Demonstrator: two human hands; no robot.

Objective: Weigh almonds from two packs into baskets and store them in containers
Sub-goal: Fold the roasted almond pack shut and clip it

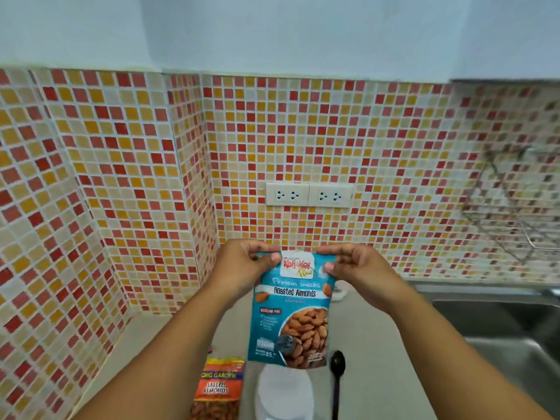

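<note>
A blue pack of roasted almonds (291,310) hangs upright in front of me, above the counter. My left hand (242,265) pinches its top left corner and my right hand (354,268) pinches its top right corner. An orange pack of salted almonds (218,389) lies flat on the counter below, to the left. A white round object (283,392), perhaps a scale or a lid, lies under the blue pack. Beside it lies a black spoon (337,380).
A grey counter (169,344) runs into a corner of red and orange mosaic tiles. A steel sink (500,338) lies to the right. A wire rack (515,207) hangs on the right wall. Two white sockets (309,194) sit on the back wall.
</note>
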